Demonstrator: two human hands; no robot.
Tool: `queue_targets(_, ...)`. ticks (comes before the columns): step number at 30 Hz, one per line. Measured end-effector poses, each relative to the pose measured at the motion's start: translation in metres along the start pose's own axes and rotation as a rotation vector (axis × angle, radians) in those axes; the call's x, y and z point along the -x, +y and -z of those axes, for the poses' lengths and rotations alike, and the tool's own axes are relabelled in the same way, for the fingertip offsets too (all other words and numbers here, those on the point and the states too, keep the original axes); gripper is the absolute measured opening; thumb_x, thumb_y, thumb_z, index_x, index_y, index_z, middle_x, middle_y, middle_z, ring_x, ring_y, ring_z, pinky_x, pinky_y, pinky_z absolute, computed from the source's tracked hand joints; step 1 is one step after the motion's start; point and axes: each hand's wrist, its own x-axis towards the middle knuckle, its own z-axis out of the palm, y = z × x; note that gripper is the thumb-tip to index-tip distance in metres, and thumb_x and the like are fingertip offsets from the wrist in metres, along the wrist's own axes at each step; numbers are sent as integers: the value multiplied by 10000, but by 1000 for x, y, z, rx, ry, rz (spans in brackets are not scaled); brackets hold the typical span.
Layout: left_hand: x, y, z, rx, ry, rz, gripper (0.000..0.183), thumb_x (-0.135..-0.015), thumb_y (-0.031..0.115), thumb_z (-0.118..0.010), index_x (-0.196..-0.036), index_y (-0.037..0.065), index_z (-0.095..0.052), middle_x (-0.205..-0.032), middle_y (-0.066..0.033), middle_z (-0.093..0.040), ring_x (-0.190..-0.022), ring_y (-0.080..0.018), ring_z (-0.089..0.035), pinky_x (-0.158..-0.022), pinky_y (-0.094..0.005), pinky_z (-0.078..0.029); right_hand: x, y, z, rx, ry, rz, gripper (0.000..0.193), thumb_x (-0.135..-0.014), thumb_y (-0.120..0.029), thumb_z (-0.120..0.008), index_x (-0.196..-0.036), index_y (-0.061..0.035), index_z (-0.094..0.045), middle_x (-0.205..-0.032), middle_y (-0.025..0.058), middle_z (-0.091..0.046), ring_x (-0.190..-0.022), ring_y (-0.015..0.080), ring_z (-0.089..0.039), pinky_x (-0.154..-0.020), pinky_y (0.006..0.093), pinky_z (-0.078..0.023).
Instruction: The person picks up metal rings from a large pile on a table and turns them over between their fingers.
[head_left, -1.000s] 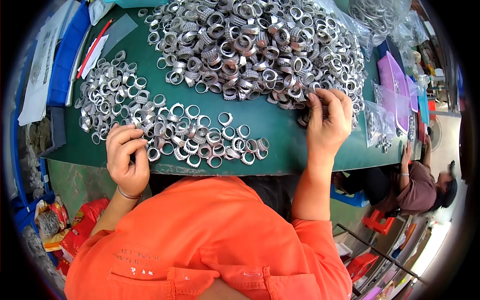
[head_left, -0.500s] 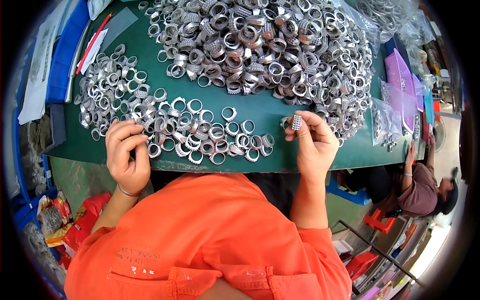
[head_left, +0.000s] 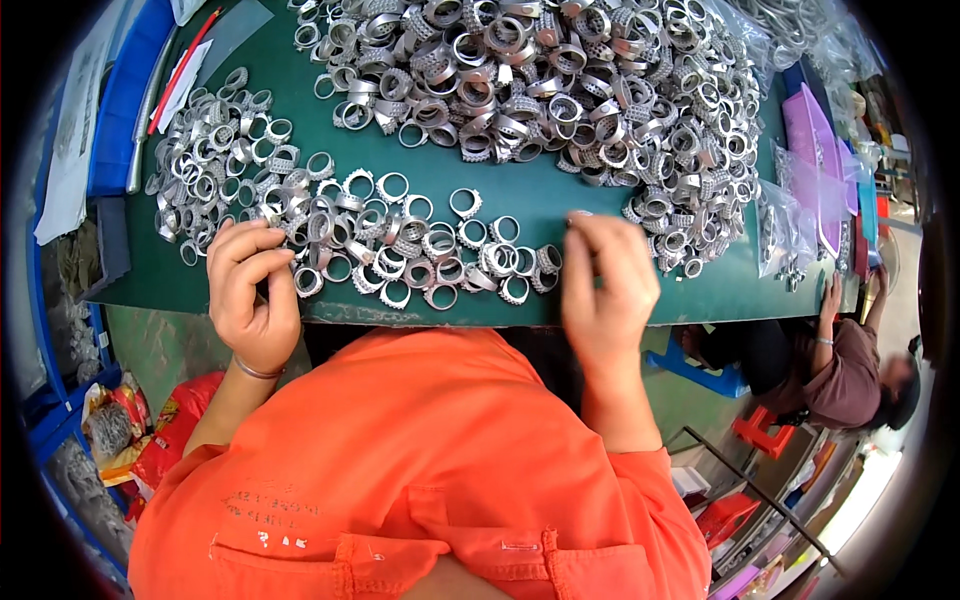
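My left hand [head_left: 250, 290] rests at the near edge of a spread of silver-grey metal rings [head_left: 400, 250], its fingers bent and thumb close to the forefinger. Its fingertips touch or overlap the rings there; whatever they hold, if anything, is hidden. To the right of this spread, my right hand [head_left: 610, 290] is raised over the table's near edge, fingers curled and blurred, back of the hand up. At its fingertips a sliver of a ring [head_left: 579, 213] shows; the rest is covered. A much larger heap of studded rings [head_left: 540, 90] lies beyond both hands.
The green table [head_left: 480, 185] carries a red pencil [head_left: 186, 70] and blue bin [head_left: 125, 110] at left. Clear plastic bags [head_left: 785, 225] and a purple basket [head_left: 812, 140] stand at right. Another person [head_left: 840, 370] sits at the far right, near a blue stool [head_left: 700, 372].
My right hand has turned over, so the ring that faced me in its pinch is now mostly hidden. The left hand has hardly moved. The whole view has shifted slightly.
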Motion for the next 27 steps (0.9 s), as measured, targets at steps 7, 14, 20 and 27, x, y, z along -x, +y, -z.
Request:
queue_targets(7,0,0,0,7,3,2,176,-795,-146,-600,-887,3,-618,-994,-126,-648,-1011,-308,-621,-1005,-471,-428,4,21,6,-6,-101,-247,161,-802,48,-680,-959,19,-660,-892,138,-636,-714,235,-620,-657,316,-511)
queue_targets(14,0,0,-1,12,1,5,181,-792,-149,-598,-889,3,-619,-996,-126,-648,-1012,-307,-621,-1006,-471,-429,14,22,8,-524,-58,-437,138,-854,81,-627,-973,25,-667,-1016,72,-652,-739,94,-626,-613,203,-488)
queue_targets(20,0,-1,-1,7,-1,14,183,-788,-148,-599,-884,5,-621,-993,-125,-651,-1013,-306,-623,-1007,-474,-429,12,16,11,-937,-34,-605,184,-903,109,-532,-1044,55,-637,-1106,139,-620,-817,181,-701,-601,203,-519)
queue_targets(27,1,1,0,3,1,11,181,-789,-143,-601,-884,9,-624,-993,-123,-656,-1018,-306,-625,-1006,-479,-430,19,25,2,-1121,9,-345,361,-816,191,-618,-1110,3,-524,-1206,150,-531,-1145,282,-598,-933,351,-520)
